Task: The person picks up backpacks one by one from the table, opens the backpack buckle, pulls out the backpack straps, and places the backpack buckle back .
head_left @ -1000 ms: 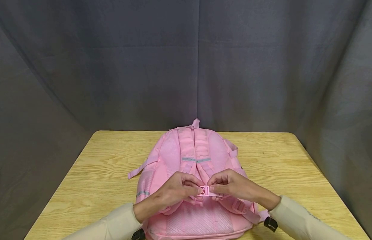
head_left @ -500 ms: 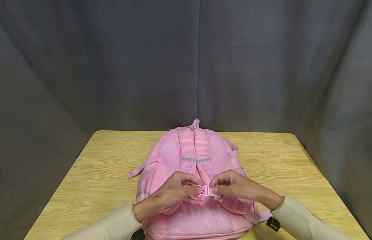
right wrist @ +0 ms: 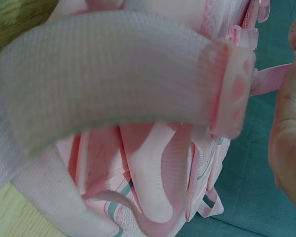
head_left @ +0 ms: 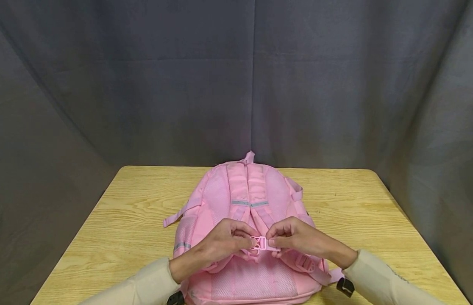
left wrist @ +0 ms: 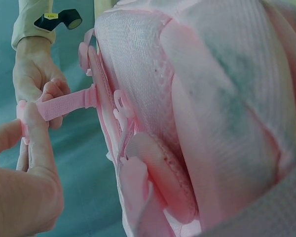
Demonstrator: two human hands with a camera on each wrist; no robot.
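A pink backpack (head_left: 240, 277) lies on the wood-grain table (head_left: 133, 220), its strap side up and its top toward the grey curtain (head_left: 175, 84); its middle is partly covered by the two hands, and its near edge runs close to the bottom of the head view. Over its lower half, the left hand (head_left: 225, 241) pinches a pink plastic buckle (head_left: 262, 242) between thumb and fingers, and the thumb hides part of the openwork end, so whether the buckle's halves are fully joined cannot be told. Just beside it, the right hand (head_left: 299, 238) pinches the webbing strap (head_left: 273, 245) at the buckle's other end; its thumb lies on top, while the fingers underneath are mostly out of sight. In the left wrist view that strap runs from the buckle back to the bag, and the right hand behind is partly covered by the strap and the nearer fingers. The right wrist view is dominated by a blurred wide band (right wrist: 108, 69) with a pink adjuster (right wrist: 233, 91) at its end; there the right hand is cut off by the frame's edge, and its fingertips cannot be made out. Both pale sleeves (head_left: 385, 275) leave the head view at the bottom, each with a small black object (head_left: 345, 286) beneath it, too dark to identify
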